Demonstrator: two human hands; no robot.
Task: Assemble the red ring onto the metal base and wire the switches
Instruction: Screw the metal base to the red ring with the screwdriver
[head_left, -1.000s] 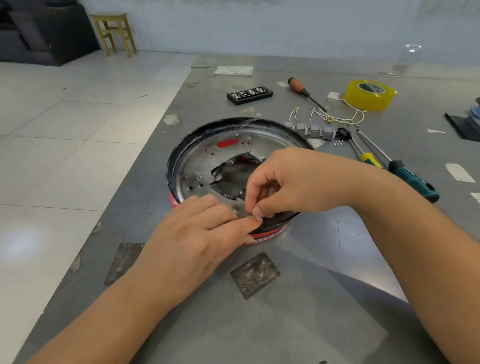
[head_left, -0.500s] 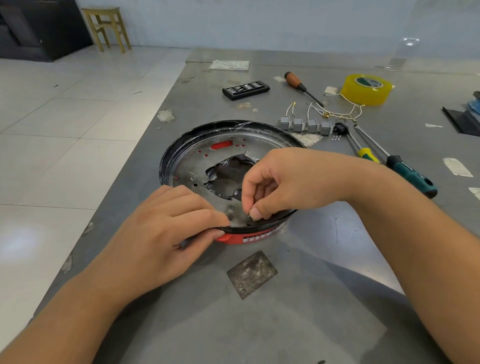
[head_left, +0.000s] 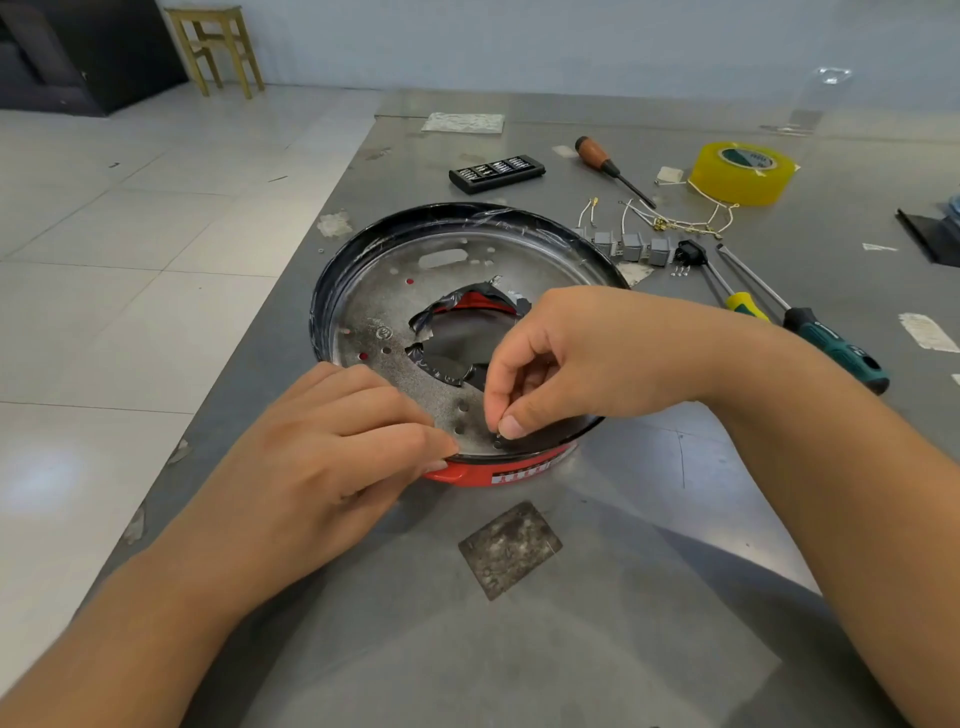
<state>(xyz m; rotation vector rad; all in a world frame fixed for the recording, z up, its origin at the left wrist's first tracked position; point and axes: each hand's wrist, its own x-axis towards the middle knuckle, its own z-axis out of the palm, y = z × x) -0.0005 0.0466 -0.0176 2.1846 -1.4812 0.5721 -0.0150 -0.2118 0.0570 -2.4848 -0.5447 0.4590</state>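
While the metal base (head_left: 395, 306) sits rim-up on the red ring (head_left: 498, 474) near the front-left of the grey bench (head_left: 597, 623), both hands work its near edge. Left hand (head_left: 311, 467): fingers curled, tips pressing on base rim, thumb against the ring's red edge below. Right hand (head_left: 576, 358): thumb + forefinger pinched over a small hole in the base plate; what's pinched is too small to tell. Red shows thru the torn centre opening. Behind the base, a row of grey switches (head_left: 631, 247) w/ white wires, apart from it. Nearby: two screwdrivers (head_left: 831, 348), wood-handled awl (head_left: 605, 163), yellow tape roll (head_left: 743, 174), black bit case (head_left: 496, 172).
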